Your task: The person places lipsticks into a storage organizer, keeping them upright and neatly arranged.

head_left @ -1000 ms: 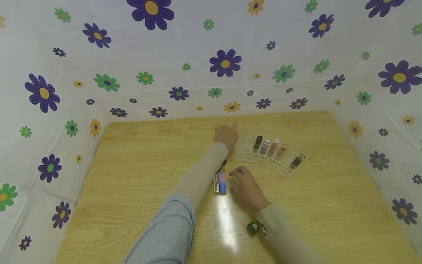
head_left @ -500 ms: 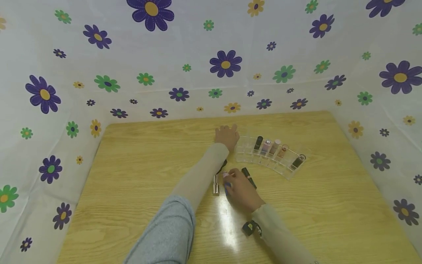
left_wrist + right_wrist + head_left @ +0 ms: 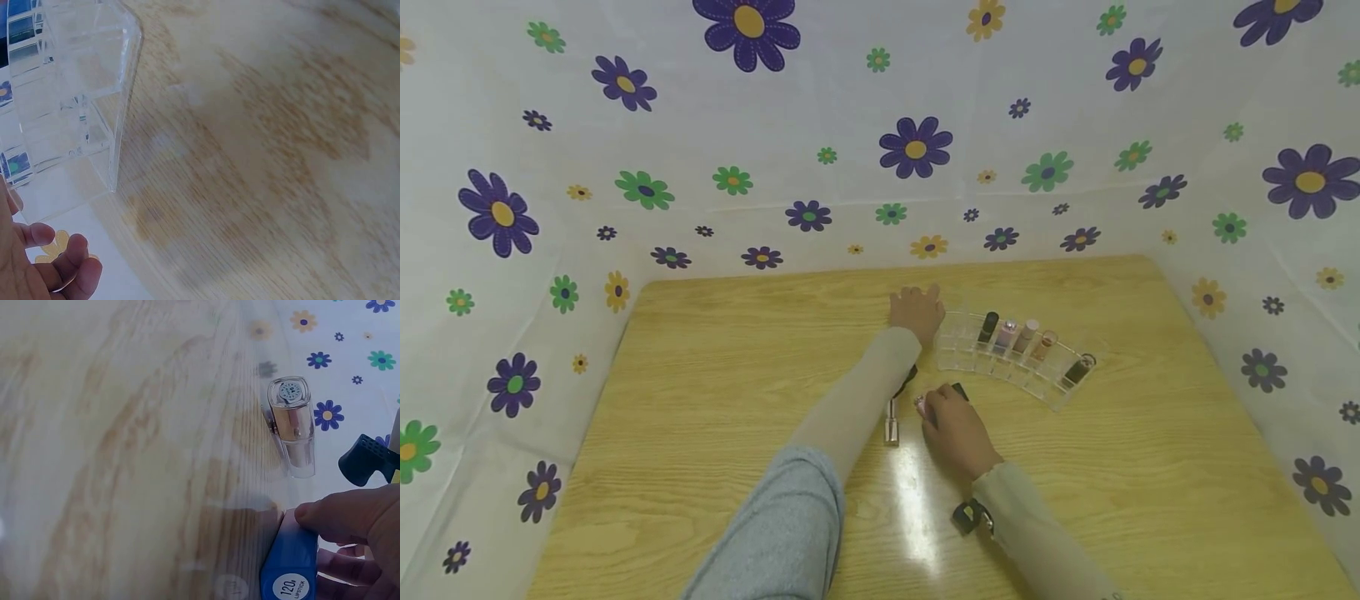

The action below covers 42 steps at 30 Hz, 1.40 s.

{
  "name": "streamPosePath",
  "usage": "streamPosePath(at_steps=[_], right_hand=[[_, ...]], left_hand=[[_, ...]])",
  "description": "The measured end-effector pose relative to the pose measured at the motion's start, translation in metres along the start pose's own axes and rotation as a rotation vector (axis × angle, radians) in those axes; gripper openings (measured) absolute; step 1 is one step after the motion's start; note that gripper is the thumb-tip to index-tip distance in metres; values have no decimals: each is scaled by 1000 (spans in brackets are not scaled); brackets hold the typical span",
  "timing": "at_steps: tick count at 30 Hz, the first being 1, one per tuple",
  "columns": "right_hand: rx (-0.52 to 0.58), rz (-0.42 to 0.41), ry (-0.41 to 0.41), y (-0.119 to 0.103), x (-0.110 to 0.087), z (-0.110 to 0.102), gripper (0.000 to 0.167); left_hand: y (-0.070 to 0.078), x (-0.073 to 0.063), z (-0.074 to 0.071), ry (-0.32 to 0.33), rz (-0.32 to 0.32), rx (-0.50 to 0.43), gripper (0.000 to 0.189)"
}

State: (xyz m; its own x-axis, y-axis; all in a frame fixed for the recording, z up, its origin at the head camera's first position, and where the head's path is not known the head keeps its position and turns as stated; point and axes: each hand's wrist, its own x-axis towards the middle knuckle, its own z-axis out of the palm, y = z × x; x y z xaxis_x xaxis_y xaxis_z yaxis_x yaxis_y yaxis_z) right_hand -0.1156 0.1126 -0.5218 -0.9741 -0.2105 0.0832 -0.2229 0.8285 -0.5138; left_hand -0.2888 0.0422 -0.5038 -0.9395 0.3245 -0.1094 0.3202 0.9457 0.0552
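the right hand point(image 3: 958, 433) holds a blue-and-pink lipstick point(image 3: 290, 550) in its fingers, while the left hand point(image 3: 917, 310), fingers loosely bent, sits at one end of the clear organizer point(image 3: 69, 125).

The long, shiny blue lipstick tube point(image 3: 290, 550) has a round white sticker point(image 3: 292, 587). Purple, green and yellow flowers point(image 3: 916, 148) dot the white cloth wall point(image 3: 820, 92). The yellow wooden table point(image 3: 700, 400) has streaky brown lines.

Soft, rather dim light falls evenly over the head view, with a narrow white glare down the table point(image 3: 722, 383), while the left wrist view looks hazy and washed out and the right wrist view shows a darker patch beside the blue lipstick point(image 3: 291, 555).
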Motion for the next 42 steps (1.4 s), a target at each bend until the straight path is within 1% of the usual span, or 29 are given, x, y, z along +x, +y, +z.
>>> streamPosePath(at_steps=[3, 7, 11, 14, 19, 21, 25, 28, 30, 31, 35, 36, 37, 40, 42], right_hand=[[-7, 16, 10, 0, 0, 1, 10], [25, 62, 4, 1, 0, 1, 13], [138, 146, 16, 3, -1, -2, 19], [235, 181, 56, 6, 0, -6, 21], [321, 158, 125, 12, 7, -18, 15], [352, 167, 139, 14, 11, -24, 15], [454, 179, 181, 19, 23, -35, 27], [497, 168, 232, 23, 33, -42, 40], [498, 157, 265, 25, 41, -46, 46], [490, 150, 280, 26, 44, -48, 47], [480, 135, 338, 27, 59, -51, 39], [477, 125, 350, 26, 63, -52, 37], [472, 121, 364, 26, 66, -52, 35], [471, 110, 379, 27, 76, -52, 33], [469, 111, 367, 27, 82, -51, 32]], left_hand=[[0, -2, -2, -14, 6, 11, 38], [0, -2, -2, -19, 3, 6, 39], [-1, -1, -1, -11, 2, -8, 38], [-1, 0, -1, 0, 5, -18, 37], [-2, 3, 3, 16, 8, -20, 37], [-2, 4, 4, 23, 4, -28, 37], [-1, 4, 5, 38, -10, -49, 34], [-1, 4, 5, 28, -4, -21, 31], [-2, 4, 4, 14, 6, 4, 30], [-2, 4, 4, 10, 11, 13, 30], [-3, 3, 3, 5, 24, 35, 30], [-3, 2, 3, 3, 38, 58, 29], [-3, 2, 4, 9, 36, 46, 29], [-3, 3, 6, 19, 41, 37, 29], [-3, 4, 7, 20, 44, 31, 30]])
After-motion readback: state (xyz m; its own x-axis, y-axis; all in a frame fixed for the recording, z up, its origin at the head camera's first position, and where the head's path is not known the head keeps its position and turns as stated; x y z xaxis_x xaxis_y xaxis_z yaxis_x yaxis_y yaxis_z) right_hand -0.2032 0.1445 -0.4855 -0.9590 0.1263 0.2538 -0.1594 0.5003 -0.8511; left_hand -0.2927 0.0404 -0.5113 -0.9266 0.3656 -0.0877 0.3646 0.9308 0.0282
